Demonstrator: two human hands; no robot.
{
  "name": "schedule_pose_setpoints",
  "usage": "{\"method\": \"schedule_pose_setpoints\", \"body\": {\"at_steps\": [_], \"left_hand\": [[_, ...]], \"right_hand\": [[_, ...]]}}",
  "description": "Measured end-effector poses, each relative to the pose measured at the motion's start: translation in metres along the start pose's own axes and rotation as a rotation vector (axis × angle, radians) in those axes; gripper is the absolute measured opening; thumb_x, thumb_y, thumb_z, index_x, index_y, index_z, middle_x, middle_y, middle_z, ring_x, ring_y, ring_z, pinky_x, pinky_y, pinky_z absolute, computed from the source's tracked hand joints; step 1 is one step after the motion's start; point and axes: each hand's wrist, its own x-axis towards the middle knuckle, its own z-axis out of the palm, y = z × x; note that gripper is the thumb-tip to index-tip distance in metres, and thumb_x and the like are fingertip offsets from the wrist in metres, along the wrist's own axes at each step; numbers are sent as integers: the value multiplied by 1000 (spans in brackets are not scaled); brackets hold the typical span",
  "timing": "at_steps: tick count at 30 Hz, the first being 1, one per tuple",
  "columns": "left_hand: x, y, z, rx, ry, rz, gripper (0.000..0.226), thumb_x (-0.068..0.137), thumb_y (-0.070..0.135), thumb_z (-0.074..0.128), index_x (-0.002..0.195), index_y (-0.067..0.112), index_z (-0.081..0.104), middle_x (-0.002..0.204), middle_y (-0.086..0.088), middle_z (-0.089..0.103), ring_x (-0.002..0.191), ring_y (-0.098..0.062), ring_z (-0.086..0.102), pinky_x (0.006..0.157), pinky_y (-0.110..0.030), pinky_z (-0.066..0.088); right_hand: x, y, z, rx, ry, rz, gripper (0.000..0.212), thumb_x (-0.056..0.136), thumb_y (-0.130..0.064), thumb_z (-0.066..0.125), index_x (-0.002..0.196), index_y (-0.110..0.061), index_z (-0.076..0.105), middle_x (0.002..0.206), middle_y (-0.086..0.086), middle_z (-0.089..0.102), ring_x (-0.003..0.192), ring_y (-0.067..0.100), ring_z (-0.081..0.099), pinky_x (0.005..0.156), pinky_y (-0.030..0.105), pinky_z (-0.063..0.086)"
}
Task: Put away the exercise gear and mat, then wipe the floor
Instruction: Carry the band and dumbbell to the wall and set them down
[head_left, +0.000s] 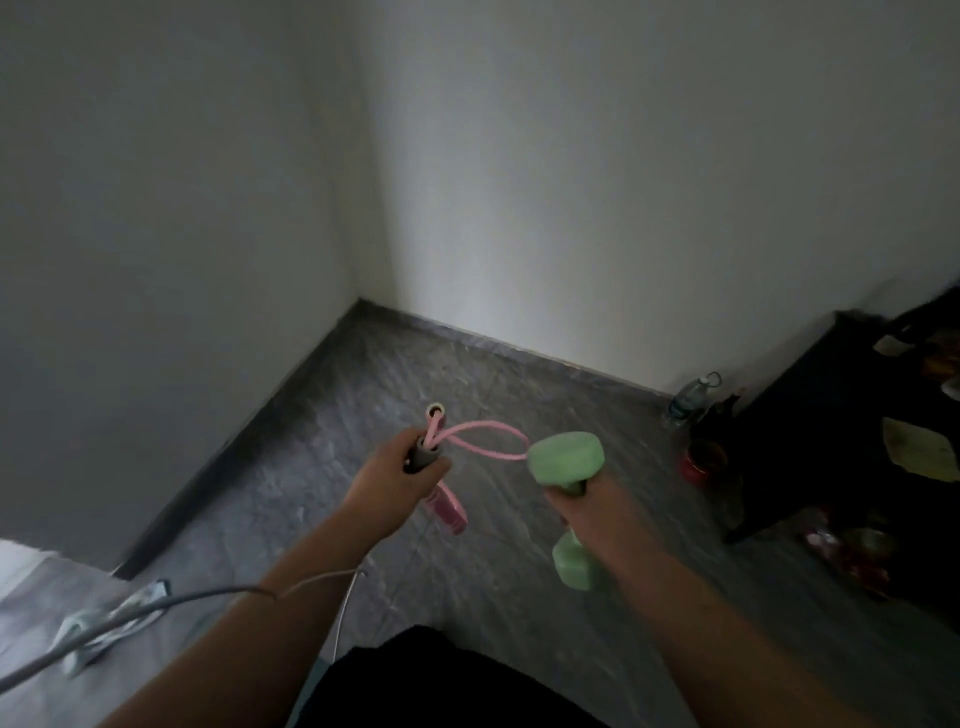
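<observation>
The heavy green dumbbell is gripped by its middle bar in the right hand, while the soft, floppy pink jump rope is held by its handles in the left hand.

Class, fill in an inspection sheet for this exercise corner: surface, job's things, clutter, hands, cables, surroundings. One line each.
Surface: grey marbled floor, bare in the corner.
Job's things: pink skipping rope with pink and grey handles; mint green dumbbell; both held above the floor.
Clutter: clear plastic water bottle and red round tin beside black shelf unit.
Hands: left hand grips the rope handles; right hand grips the dumbbell bar.
Cables: thin grey cable crossing the left forearm.
Surroundings: white walls meeting in a corner.
</observation>
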Motion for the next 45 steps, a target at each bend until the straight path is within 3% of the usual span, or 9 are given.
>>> {"method": "schedule_pose_setpoints", "body": {"at_steps": [5, 9, 11, 17, 20, 25, 32, 41, 45], "left_hand": [[129, -7, -6, 74, 10, 17, 23, 67, 53, 67, 81, 35, 66, 66, 6, 65, 60, -11, 60, 62, -32, 49], [235, -1, -9, 114, -80, -13, 18, 81, 19, 73, 83, 25, 56, 67, 5, 56, 50, -2, 55, 49, -16, 42], [285, -2, -10, 155, -124, -12, 21, 81, 13, 73, 92, 22, 58, 76, 5, 58, 60, -2, 55, 59, -22, 44], [425, 0, -5, 282, -286, 18, 18, 83, 17, 72, 88, 26, 57, 76, 7, 58, 70, -10, 54, 64, -28, 39], [494, -4, 9, 327, -332, -24, 13, 84, 15, 70, 92, 18, 59, 78, 2, 59, 70, -12, 54, 64, -29, 40], [616, -39, 55, 368, -433, -81, 16, 85, 19, 69, 99, 21, 62, 80, 1, 64, 69, -11, 60, 68, -33, 47], [788, -163, 153, 358, -511, -254, 17, 90, 21, 64, 101, 31, 56, 85, -6, 65, 49, -24, 67, 49, -33, 55], [966, -400, 282, 603, -609, -43, 14, 89, 22, 64, 90, 31, 53, 81, 5, 60, 75, -19, 61, 67, -33, 50], [1020, -492, 325, 735, -658, 93, 17, 92, 25, 59, 105, 35, 55, 93, 7, 60, 81, -13, 59, 71, -29, 48]], "right_hand": [[118, -33, 11, -99, -85, 3, 23, 84, -27, 76, 73, -34, 58, 66, -20, 53, 51, -8, 50, 62, 16, 39], [210, -59, 8, -118, -64, 36, 34, 82, -19, 79, 70, -37, 53, 60, -24, 50, 50, -13, 53, 57, 8, 38], [251, -72, 3, -125, -65, 64, 34, 83, -13, 77, 72, -33, 52, 63, -20, 50, 51, -10, 54, 53, 2, 35], [370, -80, -7, -142, -20, 106, 18, 85, -21, 76, 100, -22, 65, 94, -2, 68, 87, 14, 63, 73, 25, 41], [444, -64, -5, -218, -23, 158, 35, 83, -29, 76, 108, -5, 70, 105, 17, 72, 98, 32, 67, 81, 36, 52], [584, -21, 15, -277, -145, 199, 34, 83, -29, 75, 107, -6, 68, 102, 13, 72, 97, 29, 68, 74, 32, 51], [796, 100, 89, -336, -236, 293, 47, 79, -47, 72, 113, -15, 66, 106, 12, 71, 101, 31, 67, 88, 39, 53], [1003, 263, 208, -306, -223, 265, 29, 90, -17, 68, 118, -15, 66, 109, -2, 65, 104, 14, 61, 80, 8, 34], [1075, 341, 268, -374, -222, 276, 20, 90, -24, 66, 108, -31, 64, 105, -9, 69, 96, 5, 65, 83, 11, 42]]}}
